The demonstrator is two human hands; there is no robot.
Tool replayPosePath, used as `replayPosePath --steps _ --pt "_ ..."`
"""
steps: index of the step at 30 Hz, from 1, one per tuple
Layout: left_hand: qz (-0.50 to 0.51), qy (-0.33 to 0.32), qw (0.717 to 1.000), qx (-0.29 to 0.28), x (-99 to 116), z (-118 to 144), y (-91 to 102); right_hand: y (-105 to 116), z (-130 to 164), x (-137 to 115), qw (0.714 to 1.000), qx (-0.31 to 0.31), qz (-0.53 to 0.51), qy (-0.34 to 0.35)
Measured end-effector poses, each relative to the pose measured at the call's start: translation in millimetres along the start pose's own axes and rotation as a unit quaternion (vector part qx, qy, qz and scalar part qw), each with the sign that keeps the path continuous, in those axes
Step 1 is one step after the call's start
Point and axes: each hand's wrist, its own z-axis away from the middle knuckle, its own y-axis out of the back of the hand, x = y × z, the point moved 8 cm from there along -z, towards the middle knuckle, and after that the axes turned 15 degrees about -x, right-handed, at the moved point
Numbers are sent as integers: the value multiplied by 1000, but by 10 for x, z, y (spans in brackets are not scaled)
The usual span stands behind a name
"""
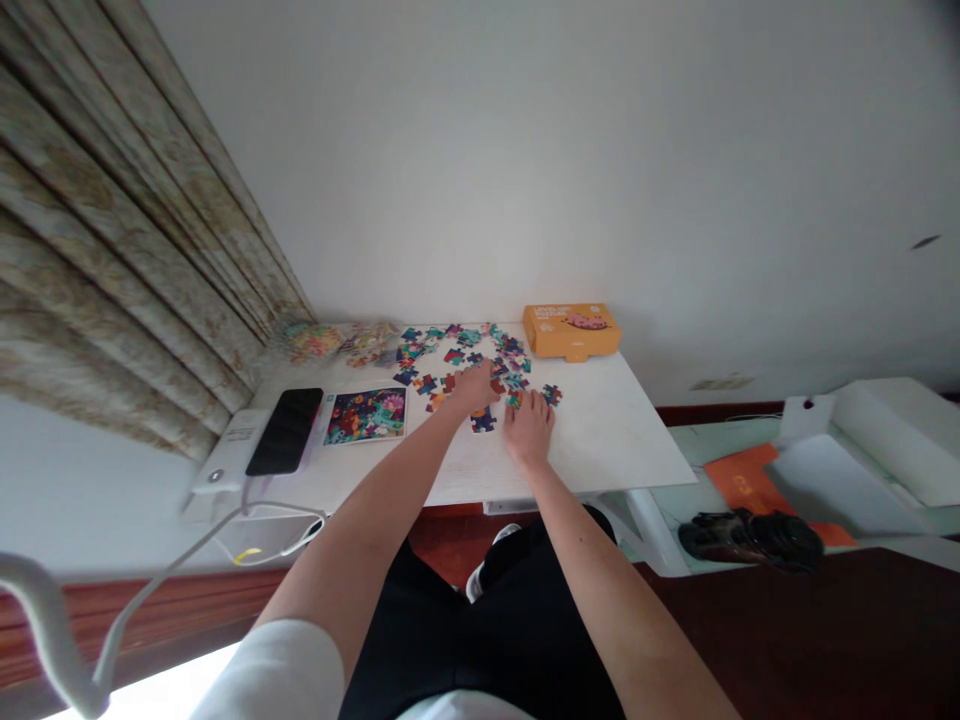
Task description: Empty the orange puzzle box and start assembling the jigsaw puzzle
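Loose jigsaw puzzle pieces (454,356) in dark blue, teal, red and orange lie scattered over the far middle of the white table (600,430). My left hand (474,388) reaches in among them, fingers bent down and closed at a dark reddish puzzle piece (497,385). To its right, my right hand (530,430) rests low on the table, its thumb and fingertips at a green and orange puzzle piece (515,399). Between the hands lie joined dark blue pieces (484,420). Another dark blue piece (553,394) lies just beyond my right fingers. Both palms are hidden.
A colourful picture sheet (366,415) lies left of my left arm, beside a black phone (285,432) with a white cable (169,575). Clear bags of pieces (319,343) sit by the curtain (150,200). An orange puzzle box (572,330) stands at the back right.
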Motion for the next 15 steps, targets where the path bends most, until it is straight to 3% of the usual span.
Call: replayPosePath --steps 7,12,15 --pt "140 -53 987 57 -56 -16 25 131 -28 107 996 -15 -64 -61" --pt "331 -35 935 123 -314 33 50 150 -43 102 996 -34 -53 -68" --pt "358 -15 926 118 -480 75 27 113 -40 48 996 -60 -27 -65"
